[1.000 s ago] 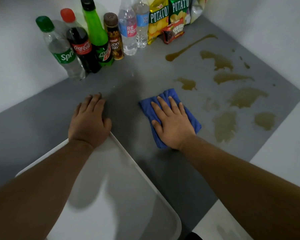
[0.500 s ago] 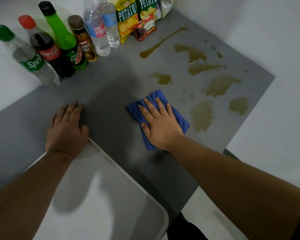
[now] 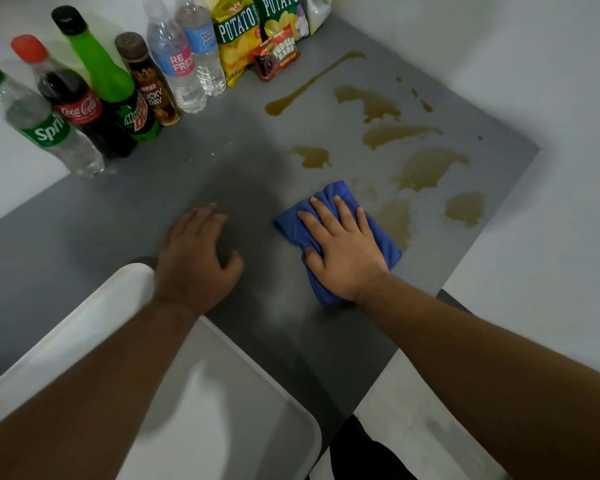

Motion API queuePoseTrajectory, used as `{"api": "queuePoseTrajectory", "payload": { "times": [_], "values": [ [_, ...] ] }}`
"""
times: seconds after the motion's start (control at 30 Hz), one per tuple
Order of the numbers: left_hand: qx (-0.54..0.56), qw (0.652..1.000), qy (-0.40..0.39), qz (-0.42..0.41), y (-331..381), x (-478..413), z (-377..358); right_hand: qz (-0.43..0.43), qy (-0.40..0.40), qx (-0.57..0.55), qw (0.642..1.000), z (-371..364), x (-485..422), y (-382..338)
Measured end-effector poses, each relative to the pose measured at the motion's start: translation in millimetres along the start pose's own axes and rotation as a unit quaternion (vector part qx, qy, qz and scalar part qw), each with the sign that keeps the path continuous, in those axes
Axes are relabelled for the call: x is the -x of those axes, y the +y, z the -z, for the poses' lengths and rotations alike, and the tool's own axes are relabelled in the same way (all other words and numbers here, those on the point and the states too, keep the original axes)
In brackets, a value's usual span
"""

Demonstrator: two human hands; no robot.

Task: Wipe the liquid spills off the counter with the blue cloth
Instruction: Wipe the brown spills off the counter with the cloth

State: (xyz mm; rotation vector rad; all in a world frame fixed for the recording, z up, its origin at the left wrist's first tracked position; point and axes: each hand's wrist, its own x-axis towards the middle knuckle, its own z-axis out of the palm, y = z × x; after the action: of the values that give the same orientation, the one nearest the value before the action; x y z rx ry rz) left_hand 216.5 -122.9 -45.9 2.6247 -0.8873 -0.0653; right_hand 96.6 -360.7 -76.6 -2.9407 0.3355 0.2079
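Observation:
My right hand lies flat on the folded blue cloth, pressing it onto the grey counter. Several brownish liquid spills spread to the right of and beyond the cloth: a large patch, a small one, a smeared one touching the cloth's right edge, and a long streak near the snacks. My left hand rests palm down on the counter, fingers apart, holding nothing.
A row of drink bottles stands along the back left wall, with potato chip bags and a fudge bar pack in the corner. A white tray sits under my left forearm. The counter's right edge drops off.
My right hand has pushed the cloth to the right, up to the nearest spill. My left hand has slid right along the tray's corner. The camera view has shifted.

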Motion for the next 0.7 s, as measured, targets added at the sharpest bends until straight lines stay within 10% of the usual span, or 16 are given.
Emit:
{"api": "queuePoseTrajectory", "payload": {
  "times": [0.5,0.7],
  "values": [
    [-0.026,0.999,-0.004,-0.019,40,4,-49,-0.073,-0.006,-0.007,0.997,-3,40,17],
    [-0.032,0.999,-0.005,-0.019,42,4,-49,0.027,-0.012,0.020,0.999,-12,67,25]
  ]
}}
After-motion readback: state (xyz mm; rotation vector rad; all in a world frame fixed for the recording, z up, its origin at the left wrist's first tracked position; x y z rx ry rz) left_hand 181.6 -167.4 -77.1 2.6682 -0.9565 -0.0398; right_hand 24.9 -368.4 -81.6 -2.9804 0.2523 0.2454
